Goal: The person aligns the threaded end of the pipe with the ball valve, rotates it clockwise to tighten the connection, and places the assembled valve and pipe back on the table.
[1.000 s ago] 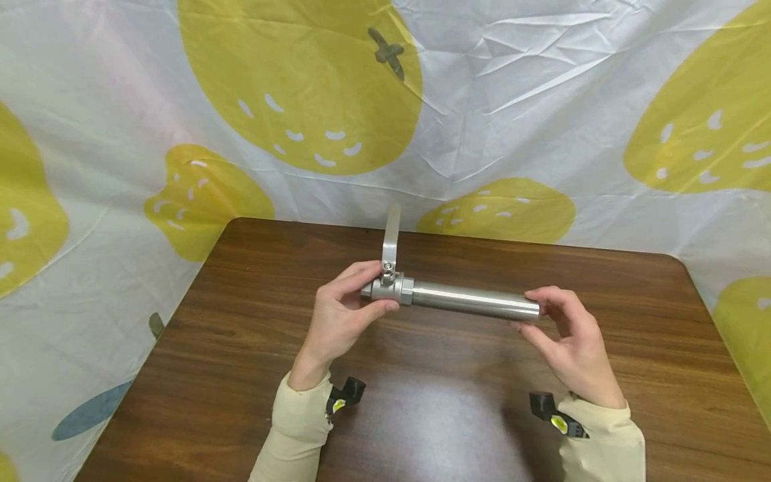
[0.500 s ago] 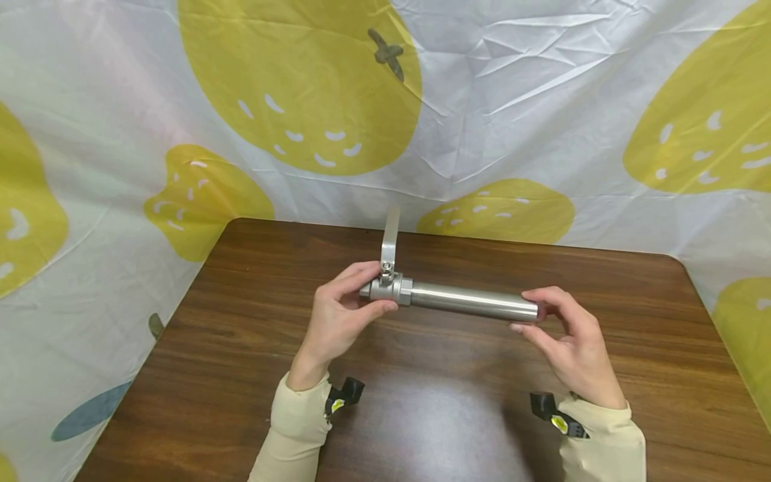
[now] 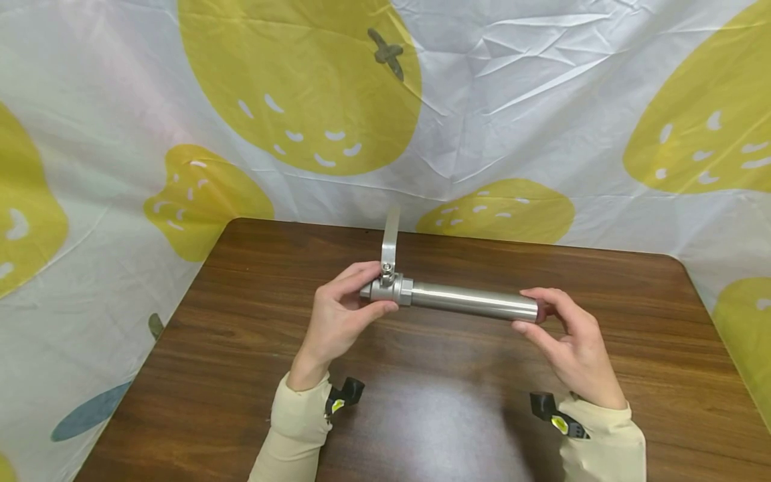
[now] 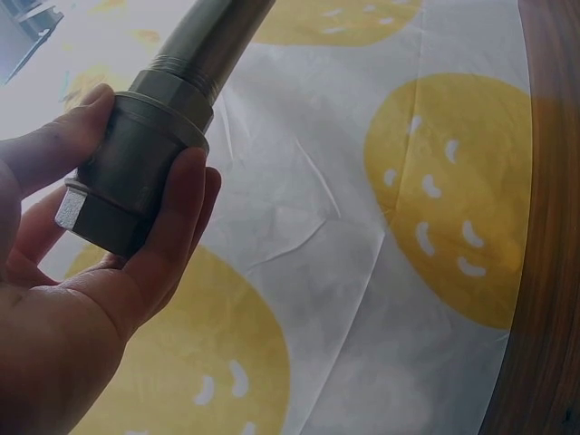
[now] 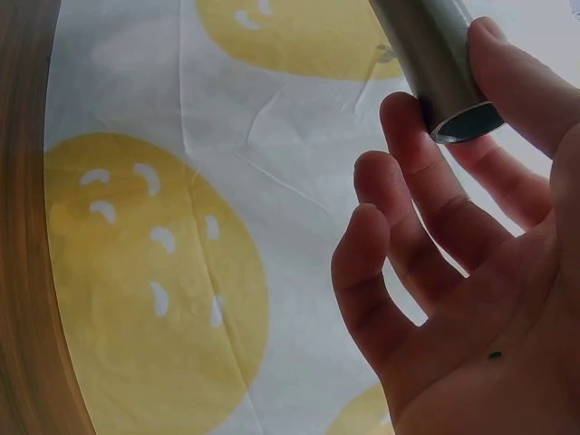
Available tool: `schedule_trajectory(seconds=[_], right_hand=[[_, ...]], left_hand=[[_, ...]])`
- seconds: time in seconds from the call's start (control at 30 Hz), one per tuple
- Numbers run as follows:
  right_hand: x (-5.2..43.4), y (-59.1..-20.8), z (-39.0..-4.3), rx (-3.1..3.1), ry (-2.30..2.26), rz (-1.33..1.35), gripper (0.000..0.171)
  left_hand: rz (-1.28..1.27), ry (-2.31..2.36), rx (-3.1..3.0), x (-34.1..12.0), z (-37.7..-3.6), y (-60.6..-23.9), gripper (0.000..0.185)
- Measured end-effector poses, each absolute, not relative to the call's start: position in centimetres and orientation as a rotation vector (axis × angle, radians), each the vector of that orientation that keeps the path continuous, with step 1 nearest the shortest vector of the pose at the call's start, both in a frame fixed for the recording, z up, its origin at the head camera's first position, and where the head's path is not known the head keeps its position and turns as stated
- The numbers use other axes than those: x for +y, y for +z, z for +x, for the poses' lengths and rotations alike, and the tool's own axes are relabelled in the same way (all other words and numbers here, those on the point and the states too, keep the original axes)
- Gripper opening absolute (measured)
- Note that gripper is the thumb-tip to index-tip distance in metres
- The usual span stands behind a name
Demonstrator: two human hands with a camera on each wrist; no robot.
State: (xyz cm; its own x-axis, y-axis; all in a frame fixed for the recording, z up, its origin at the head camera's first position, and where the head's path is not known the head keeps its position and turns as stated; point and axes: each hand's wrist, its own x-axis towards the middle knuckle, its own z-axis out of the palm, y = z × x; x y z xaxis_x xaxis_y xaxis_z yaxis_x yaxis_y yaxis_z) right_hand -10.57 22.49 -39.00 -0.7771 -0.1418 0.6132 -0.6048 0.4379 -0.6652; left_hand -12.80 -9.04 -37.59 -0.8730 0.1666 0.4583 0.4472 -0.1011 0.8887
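Note:
A silvery ball valve (image 3: 388, 289) with a flat lever handle (image 3: 390, 244) is joined to a smooth metal pipe (image 3: 472, 301). My left hand (image 3: 340, 321) grips the valve body between thumb and fingers, the lever pointing away toward the wall. In the left wrist view a hex end (image 4: 104, 217) of the valve shows inside the hand, and threads (image 4: 181, 72) are visible where the pipe enters. My right hand (image 3: 572, 338) pinches the pipe's free end with thumb and fingers. The right wrist view shows that end (image 5: 467, 122) as an open round mouth, the other fingers loosely bent below it.
A brown wood-grain table (image 3: 241, 375) lies beneath the held assembly. Behind and beside it hangs a white cloth (image 3: 458, 120) printed with yellow fruit. Each sleeve cuff carries a black wrist camera, one on the left (image 3: 346, 395) and one on the right (image 3: 557, 415).
The right thumb and fingers have shifted slightly along and around the pipe's end, the thumb loosening and then closing on it again. The left hand and valve have barely moved.

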Motion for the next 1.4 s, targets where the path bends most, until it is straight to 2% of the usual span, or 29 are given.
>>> schedule_trajectory(seconds=[0.33, 0.7, 1.0, 1.27, 1.4], right_hand=[[22.65, -38.82, -10.35, -2.328, 1.301, 0.567, 0.044], [22.45, -38.91, -10.39, -2.283, 1.332, 0.623, 0.034], [22.37, -38.92, -10.38, -2.259, 1.457, 0.619, 0.039], [22.22, -38.89, -10.30, -2.201, 1.496, 0.659, 0.062], [22.28, -39.20, -10.53, -2.123, 1.516, 0.713, 0.059]], left_hand=[[-0.698, -2.078, -1.958, -9.02, -12.79, -37.70, 0.054], [-0.702, -2.094, -1.953, -8.99, -12.75, -37.73, 0.057], [-0.693, -2.101, -1.955, -8.97, -12.81, -37.73, 0.055], [-0.683, -2.101, -1.963, -8.93, -12.86, -37.69, 0.056], [-0.676, -2.099, -1.967, -8.98, -12.82, -37.69, 0.056]])
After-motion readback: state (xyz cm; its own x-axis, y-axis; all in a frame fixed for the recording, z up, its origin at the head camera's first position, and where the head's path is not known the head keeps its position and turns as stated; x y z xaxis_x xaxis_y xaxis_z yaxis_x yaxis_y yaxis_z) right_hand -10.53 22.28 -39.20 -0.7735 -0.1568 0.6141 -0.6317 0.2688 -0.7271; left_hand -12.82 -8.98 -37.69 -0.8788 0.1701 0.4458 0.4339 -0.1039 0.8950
